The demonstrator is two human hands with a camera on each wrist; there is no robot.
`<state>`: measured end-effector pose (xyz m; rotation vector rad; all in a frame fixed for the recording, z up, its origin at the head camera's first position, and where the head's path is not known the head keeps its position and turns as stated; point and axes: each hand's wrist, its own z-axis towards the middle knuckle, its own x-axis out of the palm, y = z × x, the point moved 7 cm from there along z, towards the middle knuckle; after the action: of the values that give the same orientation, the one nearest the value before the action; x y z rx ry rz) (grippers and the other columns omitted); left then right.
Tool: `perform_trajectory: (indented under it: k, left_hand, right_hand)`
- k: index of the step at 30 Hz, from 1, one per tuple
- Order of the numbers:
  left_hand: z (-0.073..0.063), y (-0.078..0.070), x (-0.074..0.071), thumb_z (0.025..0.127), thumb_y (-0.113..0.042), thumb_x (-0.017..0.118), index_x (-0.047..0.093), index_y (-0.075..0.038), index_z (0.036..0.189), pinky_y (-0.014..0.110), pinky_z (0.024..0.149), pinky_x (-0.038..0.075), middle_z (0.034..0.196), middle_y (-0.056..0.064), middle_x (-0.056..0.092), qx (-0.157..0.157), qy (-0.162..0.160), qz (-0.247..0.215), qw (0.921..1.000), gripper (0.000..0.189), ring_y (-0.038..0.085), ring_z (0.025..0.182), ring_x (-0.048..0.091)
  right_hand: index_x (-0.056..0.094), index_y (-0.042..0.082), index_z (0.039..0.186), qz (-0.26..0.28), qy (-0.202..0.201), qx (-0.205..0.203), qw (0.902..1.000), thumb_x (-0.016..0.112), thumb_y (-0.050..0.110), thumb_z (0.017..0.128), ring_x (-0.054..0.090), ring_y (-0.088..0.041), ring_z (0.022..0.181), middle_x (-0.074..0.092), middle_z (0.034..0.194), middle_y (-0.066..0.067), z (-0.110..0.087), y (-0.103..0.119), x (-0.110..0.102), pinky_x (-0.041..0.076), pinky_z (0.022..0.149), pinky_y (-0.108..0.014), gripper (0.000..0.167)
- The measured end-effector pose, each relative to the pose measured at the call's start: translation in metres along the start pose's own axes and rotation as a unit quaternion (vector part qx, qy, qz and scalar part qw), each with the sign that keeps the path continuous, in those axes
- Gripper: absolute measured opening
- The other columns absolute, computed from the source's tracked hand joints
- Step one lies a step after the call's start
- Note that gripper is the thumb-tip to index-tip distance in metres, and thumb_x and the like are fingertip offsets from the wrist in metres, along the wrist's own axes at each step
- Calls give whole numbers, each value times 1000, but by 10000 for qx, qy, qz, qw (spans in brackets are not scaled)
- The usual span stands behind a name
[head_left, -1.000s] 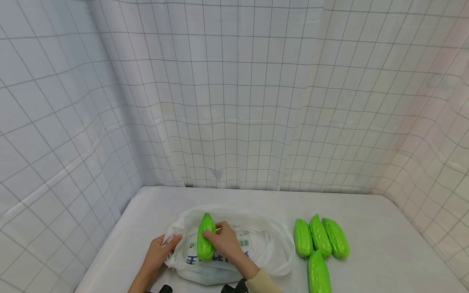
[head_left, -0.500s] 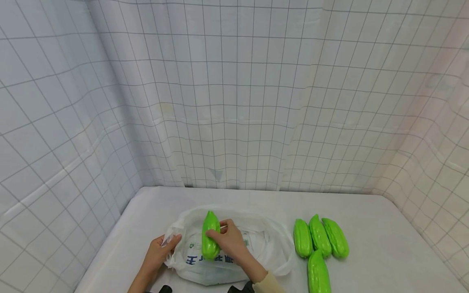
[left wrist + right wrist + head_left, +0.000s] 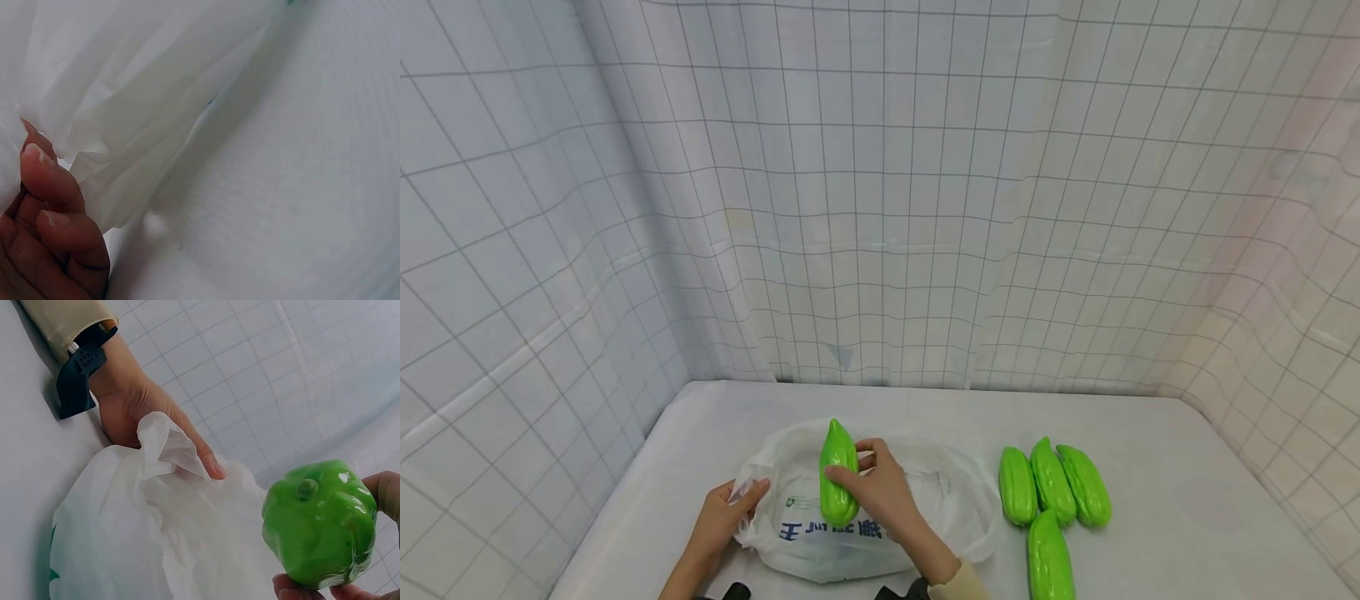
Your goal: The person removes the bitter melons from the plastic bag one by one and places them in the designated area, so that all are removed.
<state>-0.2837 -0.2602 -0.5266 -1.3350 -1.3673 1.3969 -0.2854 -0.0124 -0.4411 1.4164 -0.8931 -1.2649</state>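
A glossy green bitter melon [image 3: 837,479] is held by my right hand [image 3: 886,492], thumb on its near side, above the mouth of a white plastic bag [image 3: 820,562]. Its stubby stem end [image 3: 307,489] faces the right wrist camera. My left hand [image 3: 721,518] pinches the left edge of the bag's opening; in the left wrist view, curled fingers [image 3: 53,181] grip the thin plastic. Blue printed characters show on the bag. Its interior is only partly visible.
Several more green bitter melons lie on the white table [image 3: 1180,500] to the right of the bag: a row with a left one [image 3: 1018,487], and another melon [image 3: 1051,557] nearer me. A grid-patterned curtain [image 3: 880,250] hangs behind and at both sides.
My right hand has risen and shifted slightly right, carrying the bitter melon up and away from the bag's interior. My left hand stays at the bag's edge.
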Motion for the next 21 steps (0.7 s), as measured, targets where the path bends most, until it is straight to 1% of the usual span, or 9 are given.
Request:
perform_trajectory:
  k: [5, 14, 21]
  left_hand:
    - [0, 0, 1, 87, -33, 69, 59, 0, 84, 26, 51, 44, 64, 4, 56, -33, 13, -40, 10000, 35, 15, 56, 52]
    - [-1, -1, 0, 87, -32, 69, 61, 3, 88, 26, 52, 45, 67, 6, 60, -19, 9, -59, 10000, 36, 15, 57, 54]
    - [-1, -1, 0, 87, -33, 69, 62, 3, 89, 27, 53, 45, 68, 6, 60, -15, -1, -39, 10000, 37, 16, 58, 54]
  right_hand:
    - [49, 5, 123, -2, -89, -87, 9999, 73, 40, 81, 55, -17, 71, 54, 91, -7, -2, 5, -8, 48, 57, -30, 59]
    - [48, 7, 125, 16, -390, -119, 9992, 73, 42, 80, 52, -17, 75, 53, 94, -7, -5, 13, -25, 47, 60, -30, 62]
    - [47, 8, 126, 196, -451, -56, 9988, 74, 43, 79, 52, -18, 76, 53, 96, -8, -9, 14, -36, 48, 60, -30, 64]
